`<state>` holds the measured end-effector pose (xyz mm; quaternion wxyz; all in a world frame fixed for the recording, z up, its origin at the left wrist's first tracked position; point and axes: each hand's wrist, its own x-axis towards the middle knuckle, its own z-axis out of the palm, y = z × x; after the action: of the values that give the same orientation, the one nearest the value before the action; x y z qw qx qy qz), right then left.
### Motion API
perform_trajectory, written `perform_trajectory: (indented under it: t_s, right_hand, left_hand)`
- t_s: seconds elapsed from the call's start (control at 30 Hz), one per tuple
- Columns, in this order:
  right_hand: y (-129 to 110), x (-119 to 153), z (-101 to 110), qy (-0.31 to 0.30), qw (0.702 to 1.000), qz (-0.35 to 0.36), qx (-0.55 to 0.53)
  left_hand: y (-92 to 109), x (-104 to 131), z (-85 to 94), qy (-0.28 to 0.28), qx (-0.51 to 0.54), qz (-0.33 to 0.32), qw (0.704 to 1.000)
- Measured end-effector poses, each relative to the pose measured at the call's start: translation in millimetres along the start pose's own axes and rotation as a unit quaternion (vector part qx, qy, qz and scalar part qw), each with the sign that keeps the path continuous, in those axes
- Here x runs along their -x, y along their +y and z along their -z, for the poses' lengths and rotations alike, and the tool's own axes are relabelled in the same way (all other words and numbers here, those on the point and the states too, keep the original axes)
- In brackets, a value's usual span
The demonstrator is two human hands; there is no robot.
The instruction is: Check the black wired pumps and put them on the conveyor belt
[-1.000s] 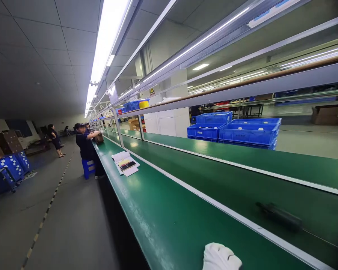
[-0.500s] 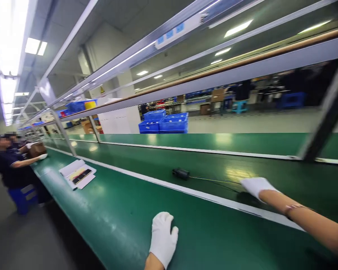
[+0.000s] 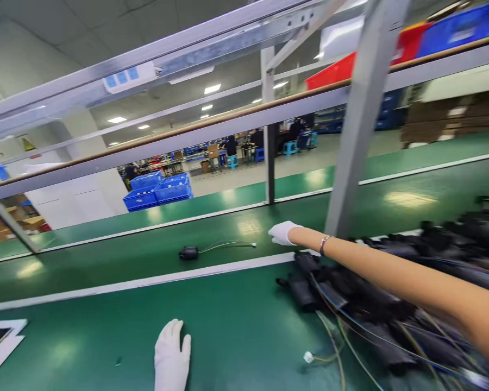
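Observation:
My left hand [image 3: 172, 353], in a white glove, rests on the green work surface [image 3: 118, 331] with its thumb apart from the fingers and nothing held. My right hand [image 3: 284, 232], also gloved, reaches out over the belt [image 3: 215, 228] behind the white strip. A small black cylindrical part [image 3: 188, 253] lies on that belt, its thin wires stretched right to a white connector [image 3: 254, 245]. My right fingertips are just right of the connector, apart from it. Below my right forearm is a heap of black parts [image 3: 375, 309] with loose wires, partly hidden by the arm.
A grey upright post [image 3: 350, 119] rises close behind my right forearm. White papers with a dark item [image 3: 0, 342] lie at the left edge. Blue crates [image 3: 158, 190] stand beyond the line; red and blue bins [image 3: 460, 32] sit on the upper rail.
The view has swung right, bringing the heap of black parts into sight. My right hand was at the wire end and is now apart from it. My left hand stays on the surface.

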<state>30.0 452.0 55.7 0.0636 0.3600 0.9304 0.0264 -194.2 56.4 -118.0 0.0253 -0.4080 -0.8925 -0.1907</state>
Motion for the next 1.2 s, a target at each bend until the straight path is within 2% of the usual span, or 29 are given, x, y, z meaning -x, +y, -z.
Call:
perform_trajectory:
  t_s: [0.07,0.13,0.23,0.33,0.47,0.67,0.73,0.83,0.9,0.97,1.13,1.2]
  right_hand:
    - [14.3,22.9,-0.2,-0.041,0.999,-0.008,0.016]
    - [17.0,46.4,-2.8,-0.063,0.998,0.004,0.022]
    - [5.2,79.3,-10.5,-0.068,0.996,0.045,0.019]
    - [-14.0,99.5,-22.6,-0.054,0.994,0.09,0.014]
    - [-30.7,97.3,-42.6,-0.038,0.989,0.141,0.01]
    - [-28.9,79.0,-61.5,-0.024,0.977,0.212,0.007]
    - [-24.5,78.3,-63.4,-0.016,0.972,0.235,0.001]
    - [-15.4,82.5,-60.4,0.015,0.963,0.269,-0.029]
    - [-10.3,87.6,-53.6,0.051,0.956,0.281,-0.061]
    - [-10.0,94.1,-43.2,0.094,0.951,0.278,-0.097]
    - [-31.4,124.1,-7.1,0.176,0.938,0.254,-0.154]
    - [-38.2,149.1,11.2,0.198,0.937,0.238,-0.164]
  left_hand:
    - [-0.4,-2.4,-1.9,0.0,-0.008,-0.007,1.0]
    - [1.9,-2.7,-4.9,0.005,-0.013,-0.014,1.0]
    - [13.0,-0.6,-11.0,0.016,-0.011,-0.038,0.999]
    - [36.6,-3.2,-18.9,0.025,0.012,-0.082,0.996]
    - [88.0,-19.0,-34.8,0.028,0.064,-0.141,0.988]
    - [177.1,-34.5,-67.0,0.018,0.177,-0.162,0.971]
    - [196.6,-35.9,-72.2,0.01,0.231,-0.152,0.961]
    - [211.2,-37.1,-70.8,-0.009,0.327,-0.116,0.938]
    - [216.2,-36.3,-65.5,-0.034,0.402,-0.083,0.911]
    - [223.7,-33.5,-58.6,-0.084,0.495,-0.055,0.863]
    - [256.8,-17.2,-34.9,-0.25,0.696,0.001,0.673]
    - [265.6,-10.0,-20.2,-0.289,0.73,0.012,0.619]
